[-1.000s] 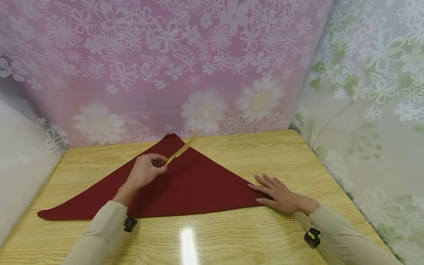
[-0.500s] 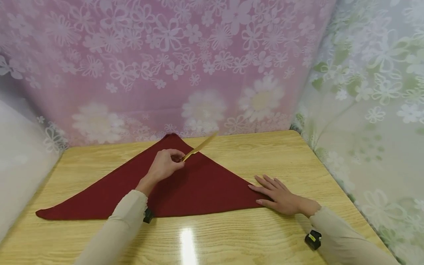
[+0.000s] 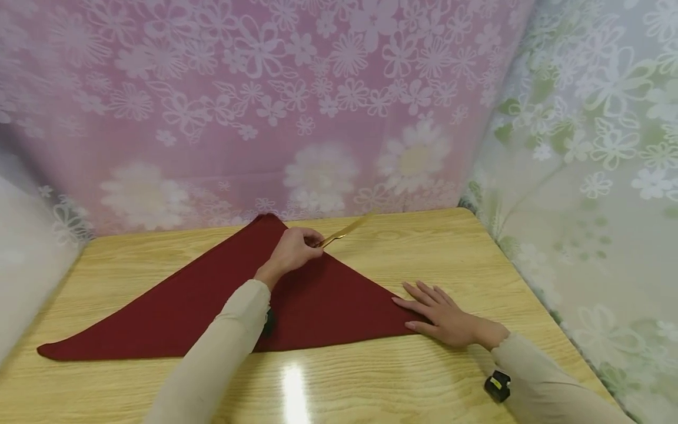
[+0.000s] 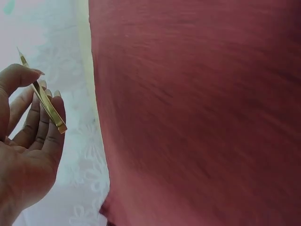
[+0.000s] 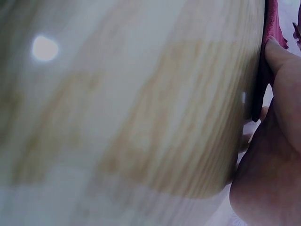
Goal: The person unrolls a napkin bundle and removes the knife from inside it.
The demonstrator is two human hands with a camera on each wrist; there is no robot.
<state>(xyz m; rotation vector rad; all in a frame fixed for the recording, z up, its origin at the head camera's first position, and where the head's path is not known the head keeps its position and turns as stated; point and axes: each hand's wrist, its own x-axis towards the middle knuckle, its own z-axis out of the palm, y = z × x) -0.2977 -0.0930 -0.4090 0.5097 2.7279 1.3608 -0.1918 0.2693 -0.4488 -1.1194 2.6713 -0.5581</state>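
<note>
A dark red cloth (image 3: 212, 306) lies folded into a triangle on the wooden table, its peak at the far edge. Above the cloth's right slope, my left hand (image 3: 293, 250) pinches a gold table knife (image 3: 346, 229) between thumb and fingers, blade pointing away to the right. In the left wrist view, the thumb presses on the gold knife (image 4: 51, 106) and its handle end lies along the fingers. My right hand (image 3: 450, 318) rests with spread fingers on the cloth's right corner; the right wrist view shows its thumb (image 5: 282, 59) at the red cloth (image 5: 270, 28).
The wood-grain table (image 3: 424, 377) reaches back to a pink floral curtain (image 3: 318, 88). A pale flowered curtain (image 3: 593, 176) runs along its right side, and a white one stands at left. Small black cameras sit at both wrists.
My left hand has moved to the right and slightly away with the knife, over the cloth's right slope. The right hand stays on the corner. The head view has shifted slightly.
</note>
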